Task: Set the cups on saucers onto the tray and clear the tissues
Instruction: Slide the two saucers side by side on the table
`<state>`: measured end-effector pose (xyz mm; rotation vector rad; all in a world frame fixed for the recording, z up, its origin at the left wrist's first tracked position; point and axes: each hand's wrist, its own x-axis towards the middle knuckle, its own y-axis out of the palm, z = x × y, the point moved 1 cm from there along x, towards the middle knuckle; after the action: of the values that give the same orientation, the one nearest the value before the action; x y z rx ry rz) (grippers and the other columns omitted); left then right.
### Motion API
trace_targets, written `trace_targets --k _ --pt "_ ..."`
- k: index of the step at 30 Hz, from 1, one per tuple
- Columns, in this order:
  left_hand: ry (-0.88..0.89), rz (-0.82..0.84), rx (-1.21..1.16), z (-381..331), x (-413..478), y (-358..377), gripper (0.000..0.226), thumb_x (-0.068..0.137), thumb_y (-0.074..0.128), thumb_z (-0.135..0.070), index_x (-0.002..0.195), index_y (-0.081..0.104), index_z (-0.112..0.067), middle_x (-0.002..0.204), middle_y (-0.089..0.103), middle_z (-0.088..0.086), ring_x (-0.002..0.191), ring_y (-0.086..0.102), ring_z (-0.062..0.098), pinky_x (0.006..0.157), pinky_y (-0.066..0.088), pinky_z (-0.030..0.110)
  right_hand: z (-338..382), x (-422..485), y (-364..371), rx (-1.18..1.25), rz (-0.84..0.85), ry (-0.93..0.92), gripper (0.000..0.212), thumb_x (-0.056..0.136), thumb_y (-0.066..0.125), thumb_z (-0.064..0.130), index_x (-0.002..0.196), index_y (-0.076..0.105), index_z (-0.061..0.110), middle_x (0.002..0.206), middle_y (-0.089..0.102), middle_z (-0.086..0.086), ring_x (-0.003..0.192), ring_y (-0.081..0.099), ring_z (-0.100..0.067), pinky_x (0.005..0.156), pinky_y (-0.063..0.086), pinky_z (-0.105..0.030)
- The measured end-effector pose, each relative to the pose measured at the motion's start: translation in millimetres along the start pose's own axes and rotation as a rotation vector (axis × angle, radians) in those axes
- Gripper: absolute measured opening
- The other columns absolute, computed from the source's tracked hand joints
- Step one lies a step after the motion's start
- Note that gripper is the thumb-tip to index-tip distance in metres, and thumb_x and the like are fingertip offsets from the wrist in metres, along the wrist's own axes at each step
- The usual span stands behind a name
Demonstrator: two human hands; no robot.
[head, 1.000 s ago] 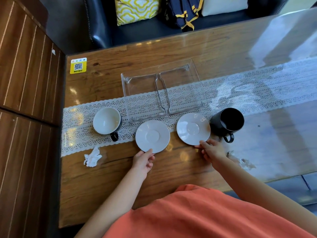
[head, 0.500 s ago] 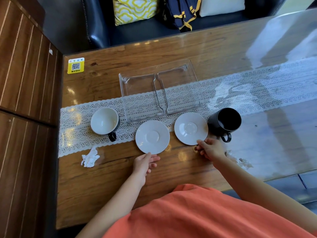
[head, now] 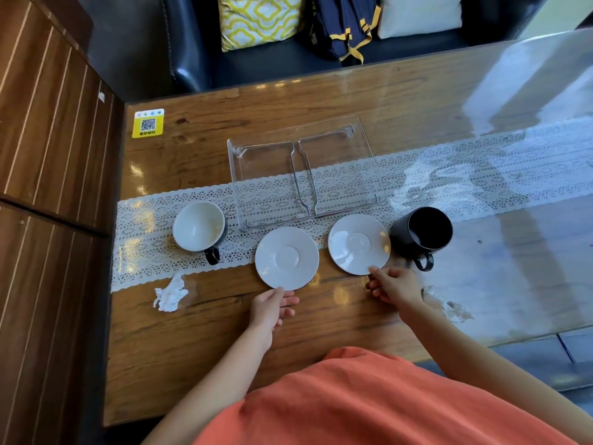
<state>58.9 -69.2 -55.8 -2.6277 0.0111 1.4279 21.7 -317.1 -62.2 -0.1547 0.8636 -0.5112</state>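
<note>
The left hand (head: 271, 308) lies loosely spread, fingertips at the near rim of the left saucer (head: 286, 257). The right hand (head: 395, 285) pinches the right saucer (head: 358, 244) at its near edge; the black mug (head: 423, 234) stands just beyond-right of that pinch, and the clear tray (head: 369, 162) lies beyond both saucers.

Orange top (head: 369, 403); bare forearms.

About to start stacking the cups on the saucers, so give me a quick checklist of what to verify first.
1. Both saucers bare: left saucer and right saucer, ok.
2. Cups upright and within reach: white cup, black cup, ok.
3. Tray free for both sets: ok.
4. Hands free: left hand and right hand touch the saucer rims; grip cannot tell.
5. Tissues cleared: left tissue and right tissue on the table, not ok.
</note>
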Motion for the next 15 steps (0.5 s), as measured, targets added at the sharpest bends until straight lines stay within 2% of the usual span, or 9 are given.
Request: trace_targets --k 4,7,9,12,14,15 --pt "0.054 0.009 0.095 0.2 2.3 -2.8 0.028 0.092 0.046 -0.024 0.078 0.067 -0.011 0.070 0.073 0.003 0.042 0.057 0.007 0.039 0.031 0.016 2.7 -2.8 -1.6 -0.001 0.041 -0.004 0.022 0.087 0.062 0.025 0.070 0.062 0.011 0.065 0.068 -0.006 0.037 0.057 -0.004 0.040 0.045 -0.014" --pt "0.234 0.026 0.381 -1.2 0.8 -12.3 0.031 0.091 0.047 -0.024 0.068 0.067 -0.016 0.060 0.071 -0.003 0.043 0.058 0.006 0.046 0.042 0.018 5.2 -8.5 -7.7 -0.119 0.155 -0.002 0.017 0.088 0.060 0.018 0.075 0.065 0.007 0.065 0.068 -0.004 0.040 0.060 -0.004 0.038 0.043 -0.012" --pt "0.409 0.019 0.629 -7.1 -3.4 -23.3 0.031 0.089 0.051 -0.026 0.061 0.065 -0.024 0.055 0.068 -0.008 0.048 0.061 0.004 0.055 0.051 0.024 9.3 -15.1 -14.5 -0.324 0.264 -0.068 0.017 0.086 0.062 0.016 0.081 0.069 0.000 0.066 0.070 -0.004 0.048 0.064 -0.008 0.045 0.047 -0.015" --pt "0.701 -0.021 0.930 -30.3 -13.5 -44.1 0.016 0.084 0.058 -0.031 0.071 0.066 -0.027 0.065 0.068 -0.015 0.061 0.062 0.001 0.059 0.053 0.025 24.8 -25.7 -27.5 -0.596 0.244 -0.428 0.012 0.081 0.066 0.015 0.072 0.072 0.009 0.062 0.069 0.004 0.060 0.065 -0.014 0.060 0.053 -0.032" --pt "0.926 -0.074 0.985 -55.0 -20.4 -58.6 0.005 0.082 0.062 -0.024 0.081 0.067 -0.028 0.074 0.066 -0.014 0.066 0.059 0.001 0.061 0.050 0.021 43.4 -34.3 -38.9 -0.683 0.128 -0.663 0.006 0.080 0.067 0.017 0.075 0.070 0.020 0.067 0.067 0.009 0.062 0.063 -0.012 0.062 0.053 -0.036" --pt "1.020 -0.126 0.992 -68.9 -22.4 -66.7 0.009 0.081 0.064 -0.021 0.087 0.067 -0.026 0.078 0.065 -0.012 0.069 0.058 0.004 0.063 0.049 0.023 53.6 -37.3 -45.2 -0.724 0.062 -0.774 0.007 0.079 0.068 0.018 0.079 0.068 0.025 0.072 0.067 0.010 0.066 0.062 -0.011 0.061 0.051 -0.034"
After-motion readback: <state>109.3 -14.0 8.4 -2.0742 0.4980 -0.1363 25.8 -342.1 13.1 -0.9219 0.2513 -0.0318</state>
